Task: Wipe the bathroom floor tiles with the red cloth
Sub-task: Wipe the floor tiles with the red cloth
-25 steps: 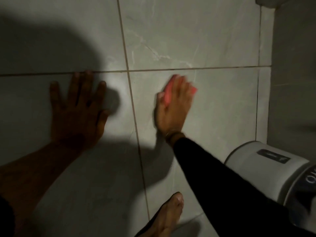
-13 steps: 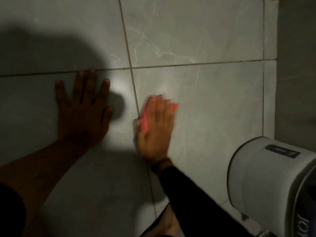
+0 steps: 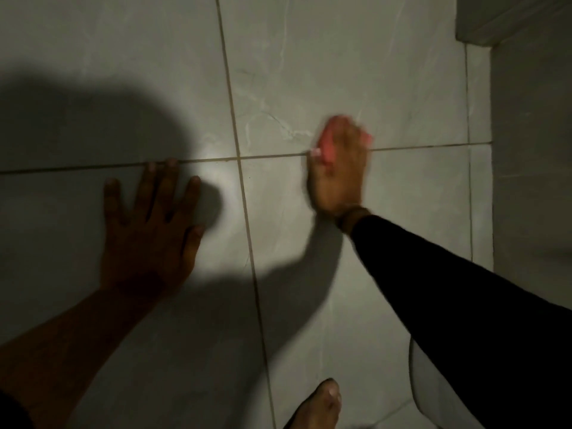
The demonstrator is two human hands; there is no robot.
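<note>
Large grey floor tiles (image 3: 340,66) with thin grout lines fill the view. My right hand (image 3: 339,176), in a black sleeve, presses the red cloth (image 3: 328,140) flat on the floor across the horizontal grout line; only the cloth's edges show past my fingers, and the hand is motion-blurred. My left hand (image 3: 148,230) lies flat on the tile at the left with its fingers spread, holding nothing, its fingertips touching the same grout line.
A grey wall (image 3: 532,181) runs down the right side, with a ledge (image 3: 483,23) at the top right. A pale rounded object (image 3: 430,388) sits at the lower right, partly behind my sleeve. A bare foot (image 3: 318,407) rests at the bottom edge. Dark shadow covers the left.
My right hand has swept the red cloth away and to the right, from the vertical grout line up onto the horizontal one. My left hand has stayed planted.
</note>
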